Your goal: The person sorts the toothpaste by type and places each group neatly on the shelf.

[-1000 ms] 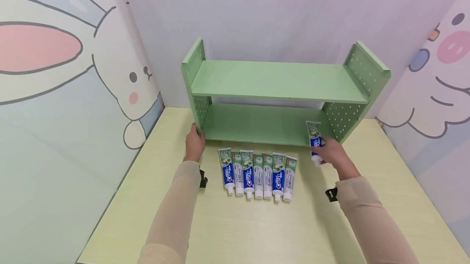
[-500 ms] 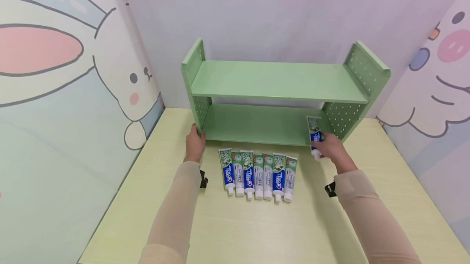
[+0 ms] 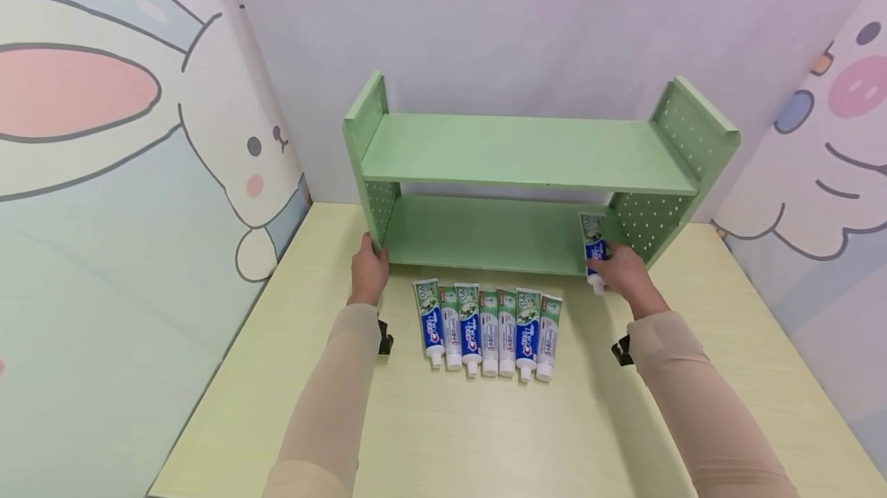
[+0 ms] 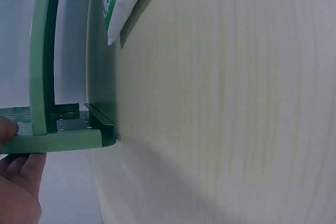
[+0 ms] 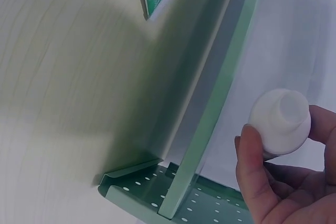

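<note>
In the head view my right hand (image 3: 624,275) grips a blue and green toothpaste tube (image 3: 592,230) at the right end of the lower level of the green shelf (image 3: 527,152). The tube's white cap points back toward me; its flat end reaches over the lower board. Thumb and fingers pinch it near the white cap end (image 5: 281,121), as the right wrist view shows. My left hand (image 3: 369,273) holds the shelf's left side panel (image 4: 58,141), thumb on one face and fingers on the other. Whether the tube touches the board I cannot tell.
Several toothpaste tubes (image 3: 469,329), blue-green and white-green, lie side by side on the pale wooden table (image 3: 443,436) before the shelf, caps toward me. The shelf's right side panel (image 3: 696,136) stands close to my right hand. Behind is a pale wall (image 3: 513,28).
My right hand has carried the toothpaste tube a little forward, farther over the lower board. The left hand stays on the side panel, and the row of tubes has not moved.
</note>
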Available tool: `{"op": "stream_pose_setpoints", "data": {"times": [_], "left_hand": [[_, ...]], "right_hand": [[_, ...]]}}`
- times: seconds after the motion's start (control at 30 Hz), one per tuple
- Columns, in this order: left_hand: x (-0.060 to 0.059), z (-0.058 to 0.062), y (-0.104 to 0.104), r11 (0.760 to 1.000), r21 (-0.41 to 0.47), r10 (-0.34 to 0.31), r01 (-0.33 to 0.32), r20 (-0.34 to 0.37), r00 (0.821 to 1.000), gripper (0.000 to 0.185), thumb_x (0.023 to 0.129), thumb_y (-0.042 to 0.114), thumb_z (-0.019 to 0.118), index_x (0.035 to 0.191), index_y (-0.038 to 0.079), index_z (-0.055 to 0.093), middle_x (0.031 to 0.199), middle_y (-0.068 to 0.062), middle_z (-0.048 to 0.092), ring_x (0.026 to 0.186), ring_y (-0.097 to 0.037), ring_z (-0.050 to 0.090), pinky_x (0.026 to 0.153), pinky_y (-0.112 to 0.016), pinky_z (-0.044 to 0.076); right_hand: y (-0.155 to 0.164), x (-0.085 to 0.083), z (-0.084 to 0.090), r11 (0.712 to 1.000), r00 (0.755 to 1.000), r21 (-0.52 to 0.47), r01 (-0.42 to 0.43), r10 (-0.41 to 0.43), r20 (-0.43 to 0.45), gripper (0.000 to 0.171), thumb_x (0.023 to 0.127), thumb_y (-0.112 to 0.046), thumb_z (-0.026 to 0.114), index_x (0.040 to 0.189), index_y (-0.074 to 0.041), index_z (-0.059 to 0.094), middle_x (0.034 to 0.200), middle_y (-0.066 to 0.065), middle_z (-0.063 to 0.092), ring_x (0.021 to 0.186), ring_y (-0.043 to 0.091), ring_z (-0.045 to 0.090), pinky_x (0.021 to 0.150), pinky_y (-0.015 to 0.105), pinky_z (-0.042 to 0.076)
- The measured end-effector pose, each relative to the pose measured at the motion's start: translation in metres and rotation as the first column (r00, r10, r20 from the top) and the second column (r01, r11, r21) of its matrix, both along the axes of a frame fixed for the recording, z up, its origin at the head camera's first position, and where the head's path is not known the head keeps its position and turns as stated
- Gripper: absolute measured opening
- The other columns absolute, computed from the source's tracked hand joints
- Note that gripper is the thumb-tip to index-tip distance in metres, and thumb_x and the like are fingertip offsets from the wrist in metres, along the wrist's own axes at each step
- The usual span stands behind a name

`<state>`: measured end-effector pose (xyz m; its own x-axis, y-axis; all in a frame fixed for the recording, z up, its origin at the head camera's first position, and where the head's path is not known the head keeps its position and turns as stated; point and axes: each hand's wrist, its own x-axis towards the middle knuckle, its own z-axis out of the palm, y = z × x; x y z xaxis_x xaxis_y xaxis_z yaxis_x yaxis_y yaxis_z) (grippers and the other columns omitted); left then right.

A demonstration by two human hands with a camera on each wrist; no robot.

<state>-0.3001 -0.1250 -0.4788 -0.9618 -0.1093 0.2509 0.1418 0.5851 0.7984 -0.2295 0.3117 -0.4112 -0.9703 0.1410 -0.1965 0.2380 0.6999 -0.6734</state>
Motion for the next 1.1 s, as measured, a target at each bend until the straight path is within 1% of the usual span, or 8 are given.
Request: {"op": "stream_pose_setpoints", "data": {"times": [0.1,0.17,0.37,0.5,0.8,0.93,1.1], "left_hand": [[-0.001,0.0,0.0,1.0,0.002,-0.001,0.001,-0.009,1.0,0.035,0.101,0.007,0.05,0.135,0.0,0.043,0.128,-0.029,0.055,0.116,-0.041,0.055,0.09,-0.051,0.048],[-0.001,0.0,0.0,1.0,0.005,-0.002,0.002,-0.014,1.0,0.036,0.101,0.006,0.05,0.135,0.0,0.042,0.127,-0.029,0.055,0.116,-0.041,0.056,0.089,-0.051,0.048],[-0.002,-0.001,0.001,1.0,0.005,-0.001,0.001,-0.02,1.0,0.036,0.101,0.006,0.051,0.136,0.001,0.043,0.127,-0.03,0.056,0.115,-0.041,0.056,0.089,-0.051,0.049],[-0.003,-0.001,0.002,1.0,0.007,-0.007,0.007,-0.017,1.0,0.037,0.101,0.007,0.05,0.137,0.001,0.042,0.128,-0.03,0.055,0.115,-0.041,0.056,0.089,-0.051,0.049],[-0.003,-0.003,0.002,1.0,0.012,-0.003,0.003,0.01,1.0,0.037,0.102,0.008,0.049,0.138,0.003,0.041,0.13,-0.028,0.054,0.117,-0.04,0.055,0.091,-0.05,0.048],[-0.003,-0.004,0.001,1.0,0.01,0.003,-0.003,0.003,1.0,0.036,0.102,0.008,0.05,0.137,0.003,0.042,0.13,-0.028,0.055,0.117,-0.04,0.055,0.091,-0.05,0.048],[-0.003,-0.004,0.0,1.0,0.005,0.012,-0.012,0.006,1.0,0.036,0.101,0.008,0.051,0.136,0.002,0.042,0.129,-0.029,0.055,0.117,-0.04,0.055,0.091,-0.05,0.048]], "right_hand": [[0.001,-0.003,0.0,1.0,1.0,0.017,0.006,-0.006,-0.012,0.072,0.098,-0.024,0.055,0.149,0.011,0.017,0.123,0.037,0.047,0.101,0.041,0.057,0.072,0.04,0.055],[0.0,-0.003,0.0,1.0,1.0,0.027,0.007,-0.007,-0.017,0.073,0.098,-0.026,0.055,0.149,0.011,0.018,0.122,0.037,0.047,0.102,0.041,0.056,0.073,0.041,0.054],[0.0,-0.007,0.0,0.998,1.0,0.057,0.011,-0.009,-0.025,0.073,0.099,-0.028,0.054,0.148,0.012,0.018,0.126,0.038,0.045,0.11,0.046,0.05,0.087,0.053,0.048],[0.002,-0.009,-0.001,0.998,0.999,0.058,0.019,-0.018,-0.028,0.074,0.099,-0.029,0.053,0.15,0.01,0.016,0.128,0.039,0.043,0.114,0.049,0.047,0.091,0.056,0.044],[0.003,-0.016,-0.005,0.997,0.999,0.066,0.04,-0.038,-0.03,0.071,0.1,-0.027,0.053,0.149,0.011,0.019,0.128,0.039,0.041,0.116,0.051,0.044,0.094,0.058,0.041],[0.003,-0.019,-0.007,0.996,0.999,0.084,0.033,-0.03,-0.037,0.069,0.1,-0.027,0.053,0.147,0.013,0.021,0.127,0.04,0.041,0.115,0.052,0.044,0.094,0.059,0.041],[0.004,-0.024,-0.013,0.995,0.998,0.092,0.039,-0.034,-0.053,0.07,0.099,-0.026,0.053,0.147,0.014,0.02,0.128,0.041,0.041,0.116,0.053,0.043,0.096,0.06,0.039]]}}
